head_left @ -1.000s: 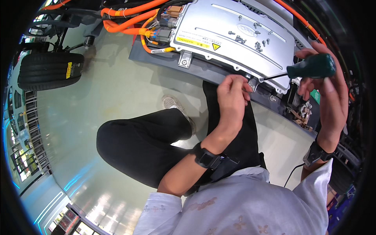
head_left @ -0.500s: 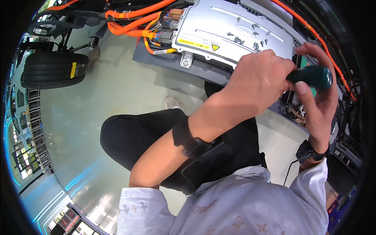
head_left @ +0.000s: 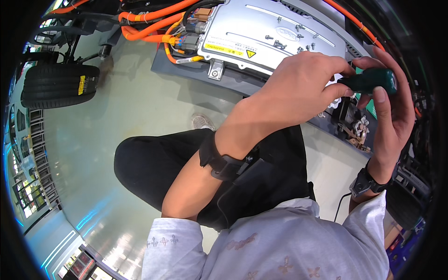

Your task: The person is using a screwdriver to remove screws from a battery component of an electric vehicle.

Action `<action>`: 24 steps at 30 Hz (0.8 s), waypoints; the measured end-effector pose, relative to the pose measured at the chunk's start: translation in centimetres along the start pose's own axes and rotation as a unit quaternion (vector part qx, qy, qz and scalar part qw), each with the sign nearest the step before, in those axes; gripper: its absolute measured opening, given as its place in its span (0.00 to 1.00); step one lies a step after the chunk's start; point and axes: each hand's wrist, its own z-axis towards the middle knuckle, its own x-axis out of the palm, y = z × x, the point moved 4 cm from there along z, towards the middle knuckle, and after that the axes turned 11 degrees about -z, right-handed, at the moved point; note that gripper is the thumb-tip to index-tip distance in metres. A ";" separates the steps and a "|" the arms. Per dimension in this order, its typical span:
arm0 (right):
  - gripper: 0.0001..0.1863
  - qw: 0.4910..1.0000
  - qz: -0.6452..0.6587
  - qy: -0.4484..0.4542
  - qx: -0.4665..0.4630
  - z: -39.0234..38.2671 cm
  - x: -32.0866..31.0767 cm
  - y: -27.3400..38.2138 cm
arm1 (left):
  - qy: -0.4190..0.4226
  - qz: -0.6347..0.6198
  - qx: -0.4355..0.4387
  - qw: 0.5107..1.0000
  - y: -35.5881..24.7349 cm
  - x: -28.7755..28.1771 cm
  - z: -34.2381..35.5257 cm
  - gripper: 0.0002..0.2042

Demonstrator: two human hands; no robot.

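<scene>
A dark green tool handle (head_left: 377,81), shaped like a screwdriver's, lies between my two hands above the right end of a silver metal case (head_left: 228,24). Thumb and forefinger of my left hand (head_left: 303,88) pinch its narrow neck. My right hand (head_left: 396,109) holds the thick end, the thumb against its near side and the fingers curled behind. No shaft or tip can be made out. Several small dark bolts (head_left: 279,45) lie loose on the case lid, just beyond my left hand, which hides part of the case.
Thick orange cables (head_left: 151,31) plug into the case's left end; another orange cable (head_left: 359,28) runs along its far right. A grey beam (head_left: 175,65) passes below the case. Small metal parts (head_left: 358,130) sit near my right hand. A tyre (head_left: 60,86) stands at left.
My left fingers have loosened from a closer wrap to a thumb-and-forefinger pinch at the handle's neck. My right hand has shifted slightly right. The whole view has moved a little.
</scene>
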 end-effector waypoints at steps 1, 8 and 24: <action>0.20 1.000 -0.001 -0.004 0.001 -0.2 0.0 -0.2 | -0.008 0.028 0.029 0.999 -0.3 0.0 0.0 0.14; 0.17 0.998 0.010 -0.056 -0.034 0.1 1.3 0.7 | -0.017 -0.015 -0.002 1.000 -0.2 0.2 -0.4 0.13; 0.24 0.999 0.030 -0.001 0.009 0.1 0.2 0.8 | 0.009 0.086 0.023 0.996 0.2 1.0 -0.6 0.15</action>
